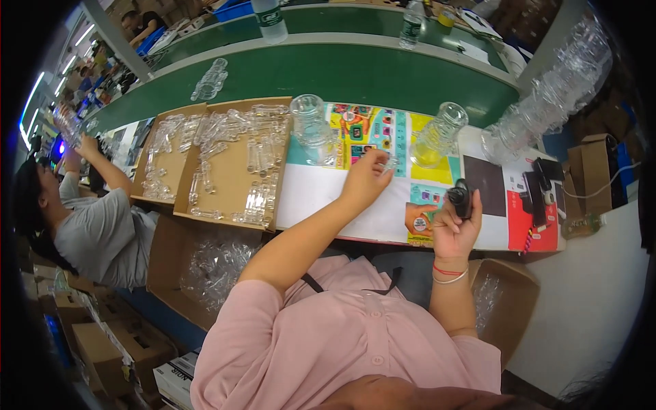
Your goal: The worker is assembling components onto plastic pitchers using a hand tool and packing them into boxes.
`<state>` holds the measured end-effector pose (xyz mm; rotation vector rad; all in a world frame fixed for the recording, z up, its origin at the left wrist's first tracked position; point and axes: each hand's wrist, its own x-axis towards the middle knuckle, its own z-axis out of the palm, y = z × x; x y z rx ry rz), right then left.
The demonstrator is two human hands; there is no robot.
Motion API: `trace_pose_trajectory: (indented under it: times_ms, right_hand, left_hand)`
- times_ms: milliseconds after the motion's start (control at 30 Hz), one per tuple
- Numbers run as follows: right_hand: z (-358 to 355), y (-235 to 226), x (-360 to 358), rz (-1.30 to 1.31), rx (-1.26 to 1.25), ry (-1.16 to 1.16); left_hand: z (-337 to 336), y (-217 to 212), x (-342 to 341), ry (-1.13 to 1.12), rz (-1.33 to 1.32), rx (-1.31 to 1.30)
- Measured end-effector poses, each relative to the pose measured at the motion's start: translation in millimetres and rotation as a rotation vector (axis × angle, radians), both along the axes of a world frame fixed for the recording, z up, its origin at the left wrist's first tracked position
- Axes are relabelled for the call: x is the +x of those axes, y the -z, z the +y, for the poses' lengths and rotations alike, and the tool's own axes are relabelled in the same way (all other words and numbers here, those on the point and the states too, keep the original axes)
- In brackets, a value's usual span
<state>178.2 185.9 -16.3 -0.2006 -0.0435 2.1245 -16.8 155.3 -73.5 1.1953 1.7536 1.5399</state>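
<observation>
My left hand (367,179) is over the middle of the worktop, fingers pinched around a small clear glass piece (391,163). My right hand (456,229) is closed around a rounded black object (460,198), held upright; its kind is not clear. Beyond my left hand stands a clear glass vessel (309,123) with a wide round rim. Past my right hand another clear glass vessel (437,137) leans to the right. Colourful printed sheets (357,130) lie beneath these things.
Cardboard trays (179,205) of clear glass tubes stand at left. Stacked clear vessels (547,99) rise at right, near black devices (540,184). Open boxes (164,263) sit below the table edge. A co-worker (102,219) works at left. Bottles (411,26) stand on the back ledge.
</observation>
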Motion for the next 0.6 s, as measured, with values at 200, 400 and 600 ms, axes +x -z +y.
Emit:
trace_pose_trajectory:
  times_ms: [200, 400, 600]
  right_hand:
    - [2, 7, 10, 0.046, 0.071, -0.029]
    - [6, 6, 13, 0.074, 0.053, -0.051]
    - [-1, -3, 5, 0.087, 0.080, -0.077]
  left_hand:
    - [4, 12, -11, -0.049, 0.582, 0.100]
    - [-72, -52, -27, -0.107, 0.677, 0.239]
    - [-130, -53, -169, -0.586, 0.924, -0.440]
